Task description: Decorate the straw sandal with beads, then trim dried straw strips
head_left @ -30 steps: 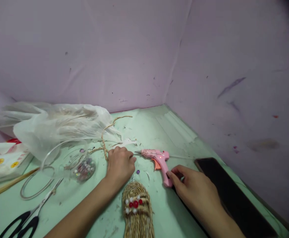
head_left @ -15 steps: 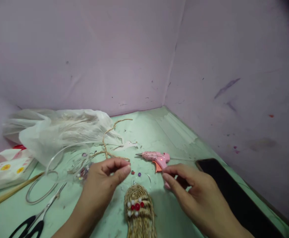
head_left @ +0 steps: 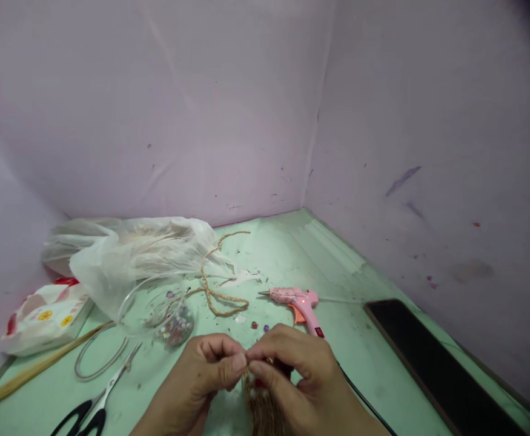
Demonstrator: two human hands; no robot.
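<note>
A braided straw piece (head_left: 265, 419), shaped like a slipper and trimmed with red and white beads, lies low in the middle, largely covered by my hands. My left hand (head_left: 201, 378) pinches thumb against forefinger right above its rounded end. Touching it at the fingertips, my right hand (head_left: 303, 378) is closed in a pinch too. Whatever sits between the fingers is too small or hidden to name. Just beyond the hands lie a loose red bead (head_left: 254, 325) and a purple bead (head_left: 266, 328). Behind my right hand rests a pink glue gun (head_left: 309, 310), its small light glowing.
Black-handled scissors (head_left: 103, 396), a clear bag of beads (head_left: 177, 328) and a wire loop (head_left: 80, 363) lie left. Farther back are a twisted cord (head_left: 206, 284), a white plastic bag (head_left: 142, 251) and a tissue pack (head_left: 49, 318). A phone (head_left: 432, 357) lies right.
My right hand has left the glue gun's handle and moved left to meet my left hand over the straw piece. The view has shifted slightly.
</note>
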